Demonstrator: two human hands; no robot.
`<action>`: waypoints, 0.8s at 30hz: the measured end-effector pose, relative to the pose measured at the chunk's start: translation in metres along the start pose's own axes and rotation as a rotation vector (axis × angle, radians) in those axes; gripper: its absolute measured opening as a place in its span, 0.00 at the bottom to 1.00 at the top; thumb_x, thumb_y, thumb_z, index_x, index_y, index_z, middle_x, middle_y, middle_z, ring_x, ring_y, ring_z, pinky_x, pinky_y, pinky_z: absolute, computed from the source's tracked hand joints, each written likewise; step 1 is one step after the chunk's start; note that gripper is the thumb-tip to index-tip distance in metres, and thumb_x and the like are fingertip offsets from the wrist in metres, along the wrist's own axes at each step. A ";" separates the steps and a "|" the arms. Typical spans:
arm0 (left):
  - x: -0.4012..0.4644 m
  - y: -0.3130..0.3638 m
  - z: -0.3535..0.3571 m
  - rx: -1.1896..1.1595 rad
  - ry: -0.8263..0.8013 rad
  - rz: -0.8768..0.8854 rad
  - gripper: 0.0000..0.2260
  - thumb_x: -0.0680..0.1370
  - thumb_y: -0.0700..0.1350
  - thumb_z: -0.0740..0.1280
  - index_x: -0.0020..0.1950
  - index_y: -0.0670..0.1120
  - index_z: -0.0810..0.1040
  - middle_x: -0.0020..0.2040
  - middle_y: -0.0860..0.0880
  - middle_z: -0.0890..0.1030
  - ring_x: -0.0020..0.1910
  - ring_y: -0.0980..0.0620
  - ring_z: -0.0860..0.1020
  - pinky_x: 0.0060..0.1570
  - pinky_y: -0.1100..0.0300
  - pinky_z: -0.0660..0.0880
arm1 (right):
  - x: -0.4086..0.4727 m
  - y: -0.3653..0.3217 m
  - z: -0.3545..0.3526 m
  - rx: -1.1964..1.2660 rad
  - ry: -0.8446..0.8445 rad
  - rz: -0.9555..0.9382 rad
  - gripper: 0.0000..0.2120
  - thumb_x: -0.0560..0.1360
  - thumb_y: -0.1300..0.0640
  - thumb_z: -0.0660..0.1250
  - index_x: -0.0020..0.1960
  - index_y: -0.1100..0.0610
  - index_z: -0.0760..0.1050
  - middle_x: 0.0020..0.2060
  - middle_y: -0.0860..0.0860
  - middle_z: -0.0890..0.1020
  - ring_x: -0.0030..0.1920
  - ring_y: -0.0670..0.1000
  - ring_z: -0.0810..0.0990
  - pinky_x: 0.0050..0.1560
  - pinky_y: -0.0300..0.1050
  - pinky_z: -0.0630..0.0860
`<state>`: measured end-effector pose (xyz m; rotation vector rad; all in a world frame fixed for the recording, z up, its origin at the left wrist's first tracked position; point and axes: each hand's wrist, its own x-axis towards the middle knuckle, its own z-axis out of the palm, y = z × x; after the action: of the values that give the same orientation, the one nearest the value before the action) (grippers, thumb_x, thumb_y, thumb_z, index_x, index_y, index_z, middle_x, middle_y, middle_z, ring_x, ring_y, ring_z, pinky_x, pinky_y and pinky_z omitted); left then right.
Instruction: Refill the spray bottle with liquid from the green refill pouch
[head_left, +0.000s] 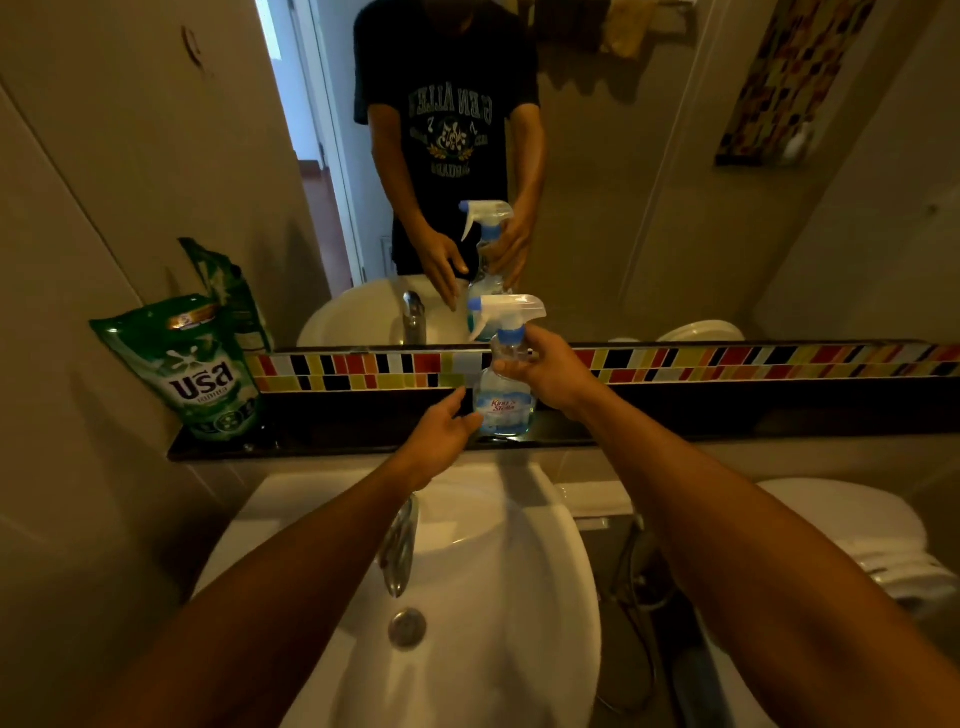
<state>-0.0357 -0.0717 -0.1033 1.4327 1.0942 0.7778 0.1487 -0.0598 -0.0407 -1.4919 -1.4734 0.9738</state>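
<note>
A clear spray bottle (503, 402) with a white and blue trigger head stands on the dark ledge (322, 441) under the mirror. My right hand (550, 366) grips its neck just below the trigger. My left hand (441, 434) is at the bottle's lower left side with fingers apart, touching or nearly touching it. The green refill pouch (200, 364) stands upright at the ledge's left end, leaning on the wall, well left of both hands.
Below the ledge is a white washbasin (519, 571) with a chrome tap (400, 545) and drain (407, 629). A white toilet (852, 530) sits at the right. The mirror (623, 208) above reflects a person and the bottle. A coloured tile strip (727, 364) runs along the wall.
</note>
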 end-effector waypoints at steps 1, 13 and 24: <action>0.006 0.000 0.006 -0.013 -0.025 -0.002 0.23 0.82 0.39 0.64 0.77 0.49 0.66 0.64 0.56 0.78 0.64 0.57 0.76 0.53 0.68 0.77 | 0.003 0.004 -0.002 0.001 0.000 0.005 0.21 0.78 0.62 0.74 0.69 0.56 0.75 0.61 0.54 0.83 0.61 0.55 0.83 0.64 0.62 0.80; 0.055 -0.010 0.048 -0.102 0.046 -0.052 0.27 0.82 0.34 0.62 0.80 0.46 0.60 0.73 0.42 0.72 0.71 0.45 0.73 0.70 0.45 0.71 | 0.047 0.032 -0.020 0.038 -0.053 0.036 0.25 0.80 0.65 0.70 0.74 0.55 0.69 0.66 0.53 0.80 0.66 0.53 0.79 0.64 0.53 0.79; 0.065 -0.013 0.053 -0.101 0.096 -0.035 0.27 0.81 0.33 0.63 0.79 0.45 0.62 0.71 0.43 0.73 0.69 0.47 0.74 0.66 0.50 0.75 | 0.053 0.049 -0.012 0.091 -0.017 0.019 0.25 0.81 0.63 0.68 0.76 0.52 0.66 0.64 0.47 0.78 0.66 0.50 0.77 0.59 0.47 0.77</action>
<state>0.0329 -0.0317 -0.1319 1.2992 1.1346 0.8721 0.1792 -0.0071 -0.0807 -1.4376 -1.4106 1.0531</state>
